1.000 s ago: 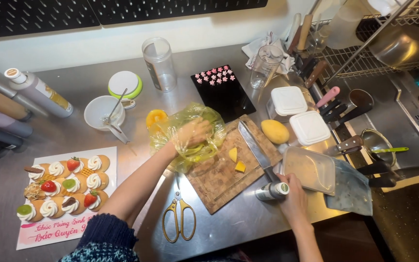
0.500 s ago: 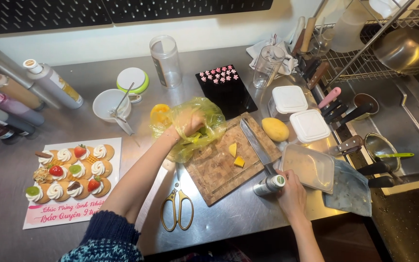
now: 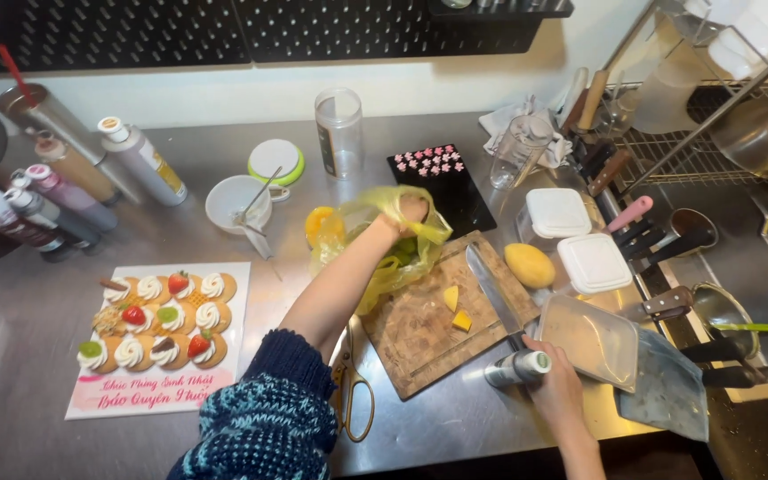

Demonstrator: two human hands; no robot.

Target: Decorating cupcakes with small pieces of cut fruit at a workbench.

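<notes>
The left hand (image 3: pixel 409 210) is closed on the gathered top of a yellow plastic bag (image 3: pixel 384 253); the fingers are bunched around the crumpled film, but each finger's hold cannot be made out. The bag's contents are hidden behind the creased plastic, apart from a green patch near the middle. The bag sits at the rear left corner of the wooden cutting board (image 3: pixel 420 324), partly over the bench (image 3: pixel 455 427), with its long axis running from that corner back towards the wall.

The right hand (image 3: pixel 555 384) lies at the front edge of the bench, fingers wrapped around a small cylindrical container (image 3: pixel 517 367) with a white cap. The container lies on its side, with the cap towards the right and the body pointing left. The thumb side is hidden, and the forearm is cut off by the lower frame.

A large knife (image 3: pixel 493 289) lies on the board's right side, its blade running towards the rear, beside two yellow fruit pieces (image 3: pixel 456 308). Scissors (image 3: pixel 353 391) are partly covered by the blue knitted sleeve (image 3: pixel 264 422).
</notes>
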